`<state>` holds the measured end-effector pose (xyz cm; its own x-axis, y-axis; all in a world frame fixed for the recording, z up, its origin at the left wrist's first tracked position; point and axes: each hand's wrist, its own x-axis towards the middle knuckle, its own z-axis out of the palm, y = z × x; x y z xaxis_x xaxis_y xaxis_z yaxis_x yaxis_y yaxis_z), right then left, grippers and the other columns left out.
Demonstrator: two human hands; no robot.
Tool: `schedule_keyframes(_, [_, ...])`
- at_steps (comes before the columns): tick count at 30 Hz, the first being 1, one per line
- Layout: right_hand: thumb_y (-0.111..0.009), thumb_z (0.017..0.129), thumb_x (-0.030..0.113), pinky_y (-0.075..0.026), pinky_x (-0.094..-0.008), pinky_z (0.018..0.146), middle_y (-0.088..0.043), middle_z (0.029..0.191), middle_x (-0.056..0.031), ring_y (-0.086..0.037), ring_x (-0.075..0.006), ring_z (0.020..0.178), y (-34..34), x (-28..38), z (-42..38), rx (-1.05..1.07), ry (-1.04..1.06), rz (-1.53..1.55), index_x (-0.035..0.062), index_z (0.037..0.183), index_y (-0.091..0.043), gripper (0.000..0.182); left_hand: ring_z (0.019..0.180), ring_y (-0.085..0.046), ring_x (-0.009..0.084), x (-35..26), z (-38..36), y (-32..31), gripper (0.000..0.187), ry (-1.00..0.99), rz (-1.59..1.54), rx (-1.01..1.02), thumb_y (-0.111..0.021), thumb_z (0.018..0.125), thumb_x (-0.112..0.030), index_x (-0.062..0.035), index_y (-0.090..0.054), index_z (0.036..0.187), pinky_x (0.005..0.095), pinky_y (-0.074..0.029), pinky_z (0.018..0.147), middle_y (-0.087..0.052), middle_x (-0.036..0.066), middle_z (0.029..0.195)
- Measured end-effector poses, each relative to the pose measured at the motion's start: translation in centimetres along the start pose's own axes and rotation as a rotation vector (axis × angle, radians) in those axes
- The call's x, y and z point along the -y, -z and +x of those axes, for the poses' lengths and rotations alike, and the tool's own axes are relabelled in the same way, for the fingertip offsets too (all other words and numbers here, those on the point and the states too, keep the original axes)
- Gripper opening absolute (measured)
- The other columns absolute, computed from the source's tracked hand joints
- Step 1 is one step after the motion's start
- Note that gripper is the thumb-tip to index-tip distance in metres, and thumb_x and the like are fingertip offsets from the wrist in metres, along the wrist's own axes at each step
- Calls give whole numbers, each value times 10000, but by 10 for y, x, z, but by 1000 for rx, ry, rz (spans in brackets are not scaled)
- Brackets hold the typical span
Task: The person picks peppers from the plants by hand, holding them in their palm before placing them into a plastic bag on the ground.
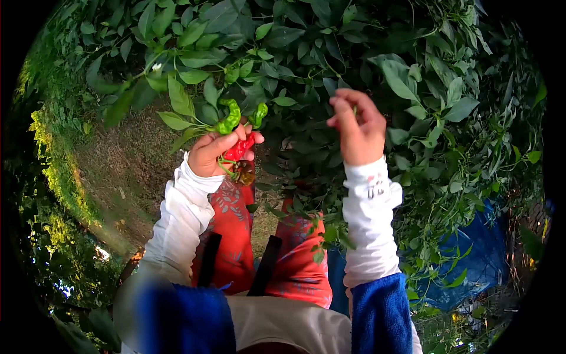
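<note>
My left hand [209, 154] is closed around a red pepper [239, 147] and a leafy stem, left of centre. A curled green pepper [229, 116] rises above its fingers, and a second green pepper [257, 115] sits just to the right. Below the red one hangs a brownish pepper [244, 175]. Right of centre, my right hand [358, 125] is raised near the leaves with its fingers curled and pressed together. Something small and green shows at its fingertips, too small to make out.
Dense pepper plants [401, 79] fill the top and right. A blue sheet [466, 259] lies at the lower right under foliage. Bare brown ground [118, 183] shows at the left. My legs in red patterned cloth [300, 253] are below the hands.
</note>
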<state>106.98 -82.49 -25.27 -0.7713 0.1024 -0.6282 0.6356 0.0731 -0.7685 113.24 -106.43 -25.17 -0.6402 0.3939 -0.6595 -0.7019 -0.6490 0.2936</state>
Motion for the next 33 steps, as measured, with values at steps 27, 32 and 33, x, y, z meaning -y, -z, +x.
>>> schedule_keyframes(27, [-414, 837, 71, -386, -316, 873, -471, 1215, -105, -494, -210, 1059, -25, -76, 121, 123, 21, 229, 34, 1234, -377, 400, 706, -604, 241, 40, 105, 62, 417, 372, -125, -150, -557, 787, -230, -120, -468, 1180, 396, -489, 618, -589, 84, 858])
schedule_keyframes(32, [-443, 818, 94, -417, -253, 742, -585, 952, -62, -533, -140, 851, -11, -94, 145, 247, -49, 64, 26, 1079, -526, 283, 919, -556, 298, 103, 170, 116, 280, -322, 2001, 157, -530, 716, -96, -86, -592, 989, 365, -452, 772, -551, 158, 1008])
schedule_keyframes(33, [-457, 804, 90, -411, -237, 698, -590, 880, -53, -520, -117, 775, -15, -93, 139, 277, -47, -28, 16, 1025, -559, 255, 935, -542, 319, 98, 166, 128, 278, -163, 2054, 226, -518, 690, -65, -75, -606, 954, 366, -440, 795, -533, 180, 1024])
